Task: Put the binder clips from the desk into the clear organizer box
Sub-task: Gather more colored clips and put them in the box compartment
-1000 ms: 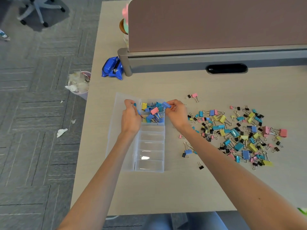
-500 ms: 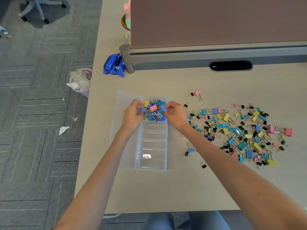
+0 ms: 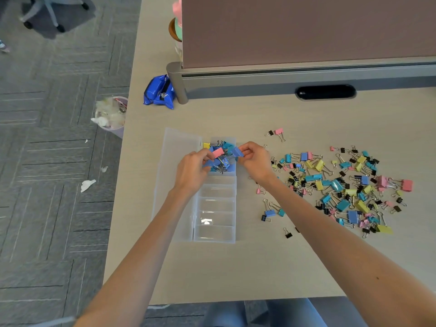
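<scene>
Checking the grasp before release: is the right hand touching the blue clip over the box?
Touching. Head view shows the right hand pinching the blue clip between thumb and fingertips above the organizer box.

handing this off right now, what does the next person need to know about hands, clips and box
Clear organizer box: lid open leftward; boxed clips fill only its far compartment.
Left hand: fingers curled among them; whether it has a grip on one cannot be told.
Right hand: pinches a blue clip over that compartment.
Done: a small heap boxed.
To do: the big pile of clips on the desk, right of the box.
</scene>
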Action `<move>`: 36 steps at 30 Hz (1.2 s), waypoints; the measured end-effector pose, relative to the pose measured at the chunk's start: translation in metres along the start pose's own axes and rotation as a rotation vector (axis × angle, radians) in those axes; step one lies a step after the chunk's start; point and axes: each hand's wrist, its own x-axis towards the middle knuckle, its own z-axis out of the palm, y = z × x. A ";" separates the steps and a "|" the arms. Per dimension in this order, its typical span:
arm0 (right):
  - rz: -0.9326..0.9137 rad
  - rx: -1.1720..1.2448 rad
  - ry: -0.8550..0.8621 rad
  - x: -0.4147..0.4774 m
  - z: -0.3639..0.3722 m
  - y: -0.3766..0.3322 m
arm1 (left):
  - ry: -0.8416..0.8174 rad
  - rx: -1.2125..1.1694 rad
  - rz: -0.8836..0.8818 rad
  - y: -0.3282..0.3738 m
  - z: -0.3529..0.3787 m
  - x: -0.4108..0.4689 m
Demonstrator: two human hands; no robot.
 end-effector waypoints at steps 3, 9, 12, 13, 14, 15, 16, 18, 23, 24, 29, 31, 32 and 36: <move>-0.005 0.009 0.000 -0.002 -0.002 -0.001 | 0.014 0.045 0.023 -0.001 0.002 -0.002; -0.001 0.007 0.002 -0.002 -0.003 0.003 | 0.163 0.115 0.117 0.004 0.002 0.004; 0.002 -0.011 0.012 -0.003 -0.004 0.007 | 0.134 0.181 0.191 0.005 0.004 0.014; 0.004 -0.010 0.012 -0.003 -0.004 0.007 | 0.107 0.237 0.220 0.004 0.005 0.018; 0.006 -0.008 0.011 -0.004 -0.004 0.007 | 0.078 0.292 0.233 0.004 0.006 0.022; 0.007 -0.005 0.013 -0.004 -0.004 0.008 | 0.054 0.338 0.235 0.004 0.007 0.026; 0.007 0.000 0.016 -0.005 -0.005 0.007 | 0.031 0.369 0.232 0.004 0.007 0.030; 0.010 0.017 0.014 -0.005 -0.006 0.006 | -0.014 0.409 0.226 0.006 0.005 0.035; 0.017 0.043 0.004 -0.006 -0.007 0.003 | -0.064 0.499 0.283 0.012 -0.002 0.043; 0.020 0.042 0.007 -0.006 -0.007 0.003 | -0.062 0.508 0.291 0.012 -0.002 0.044; 0.029 0.028 0.015 -0.006 -0.006 0.003 | -0.085 0.488 0.281 0.009 0.000 0.044; 0.029 0.025 0.018 -0.007 -0.006 0.003 | -0.092 0.469 0.297 0.009 0.002 0.045; 0.031 0.029 0.025 -0.007 -0.006 0.003 | -0.098 0.459 0.305 0.009 0.003 0.046; 0.040 0.032 0.071 -0.008 -0.011 0.004 | -0.093 0.430 0.319 0.013 0.010 0.049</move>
